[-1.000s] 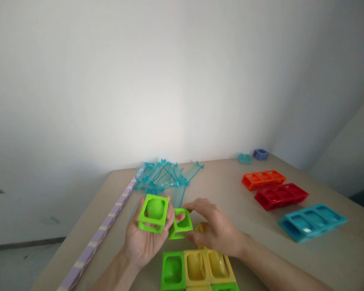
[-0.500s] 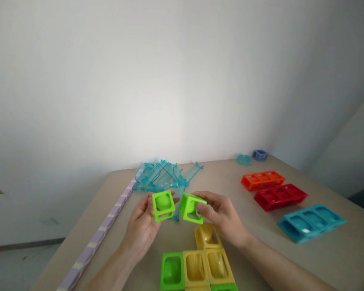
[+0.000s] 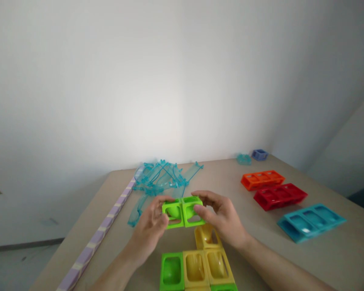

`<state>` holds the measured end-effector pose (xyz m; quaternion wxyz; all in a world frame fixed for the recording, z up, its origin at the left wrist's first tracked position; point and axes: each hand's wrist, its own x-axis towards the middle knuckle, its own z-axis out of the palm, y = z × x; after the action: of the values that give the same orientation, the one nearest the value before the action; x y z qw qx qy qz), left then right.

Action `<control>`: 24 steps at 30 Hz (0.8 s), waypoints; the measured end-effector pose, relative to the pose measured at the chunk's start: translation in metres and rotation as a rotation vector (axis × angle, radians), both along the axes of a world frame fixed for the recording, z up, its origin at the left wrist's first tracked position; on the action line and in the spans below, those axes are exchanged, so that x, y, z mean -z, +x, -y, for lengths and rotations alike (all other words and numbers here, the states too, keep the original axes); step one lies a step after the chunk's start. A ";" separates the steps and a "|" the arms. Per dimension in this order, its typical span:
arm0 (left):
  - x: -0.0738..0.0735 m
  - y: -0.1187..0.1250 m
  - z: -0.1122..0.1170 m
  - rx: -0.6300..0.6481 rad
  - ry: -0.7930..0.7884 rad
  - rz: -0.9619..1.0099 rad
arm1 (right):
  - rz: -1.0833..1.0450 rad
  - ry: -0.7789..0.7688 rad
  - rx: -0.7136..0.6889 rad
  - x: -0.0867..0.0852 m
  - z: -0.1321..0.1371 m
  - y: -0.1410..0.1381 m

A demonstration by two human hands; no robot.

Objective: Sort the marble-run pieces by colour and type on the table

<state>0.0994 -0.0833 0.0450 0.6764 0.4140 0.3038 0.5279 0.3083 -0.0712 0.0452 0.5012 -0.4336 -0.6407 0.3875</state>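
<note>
While the half-curled left hand [image 3: 150, 226] gripped a green hollow plastic cube [image 3: 173, 211], the half-curled right hand [image 3: 223, 218] pinched its touching twin [image 3: 189, 210] at three o'clock.

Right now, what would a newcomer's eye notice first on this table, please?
Most striking are the two bright green cubes, held side by side by the left hand and right hand near the lower middle. The orange block, red block and turquoise block stand out at right on the table. See-through blue pieces lie heaped behind the hands.
</note>
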 end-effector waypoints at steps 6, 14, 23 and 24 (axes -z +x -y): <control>-0.003 -0.002 0.003 -0.091 0.119 -0.266 | 0.029 0.046 -0.005 -0.002 0.001 -0.002; 0.003 -0.005 0.003 -0.163 0.253 -0.337 | -0.034 0.064 -0.071 -0.002 0.003 -0.001; 0.002 -0.003 0.003 -0.254 0.374 -0.558 | 0.118 0.201 -0.114 0.003 0.004 0.000; 0.001 -0.003 0.003 -0.265 0.398 -0.578 | 0.139 0.212 -0.115 0.003 0.004 0.000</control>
<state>0.0965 -0.0860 0.0435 0.3948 0.6263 0.4246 0.5212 0.3080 -0.0752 0.0424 0.4756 -0.3665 -0.7352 0.3147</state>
